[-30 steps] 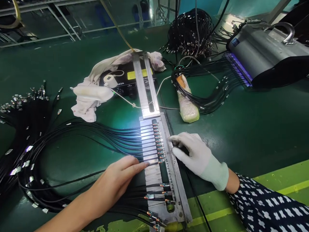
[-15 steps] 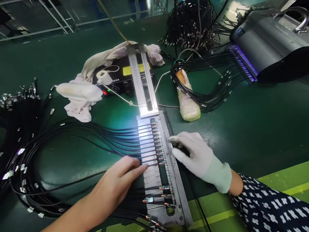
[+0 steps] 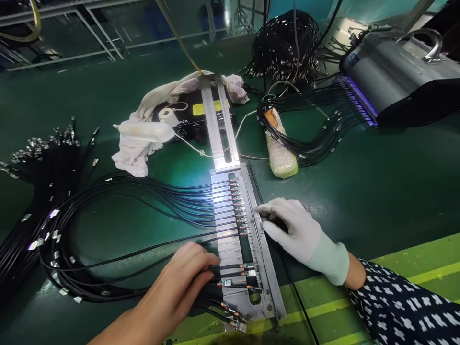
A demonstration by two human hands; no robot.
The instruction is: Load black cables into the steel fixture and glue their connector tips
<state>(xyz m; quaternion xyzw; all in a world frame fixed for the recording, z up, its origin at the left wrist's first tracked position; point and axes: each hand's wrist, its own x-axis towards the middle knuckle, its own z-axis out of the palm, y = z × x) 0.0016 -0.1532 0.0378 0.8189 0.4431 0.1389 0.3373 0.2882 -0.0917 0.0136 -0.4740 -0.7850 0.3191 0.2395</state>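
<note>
A slotted metal fixture [image 3: 259,249] lies lengthwise in front of me. Several thin black cables [image 3: 194,221] lie across its upper part in a row, their small metal connectors [image 3: 240,206] over the long slot. My left hand [image 3: 187,275], bare, is beside the fixture's lower left edge, thumb and fingers closed on a black cable [image 3: 227,266] whose connector end reaches across the slot. More cable ends lie loosely at the bottom, partly hidden by that hand. My right hand [image 3: 296,232], in a white glove, grips the fixture's right rail with curled fingertips.
Behind the fixture sit a black control box [image 3: 197,132], a cloth [image 3: 131,158] and a white glue-gun-like tool [image 3: 143,130]. A wrapped block [image 3: 282,163] lies right of it, under cables. A grey machine with purple light [image 3: 391,72] stands at back right; cable bundles [image 3: 53,167] lie left.
My left hand has moved down along the fixture, from the end of the cable row to the loose cables below. My right hand stays at the rail. The view has shifted slightly.
</note>
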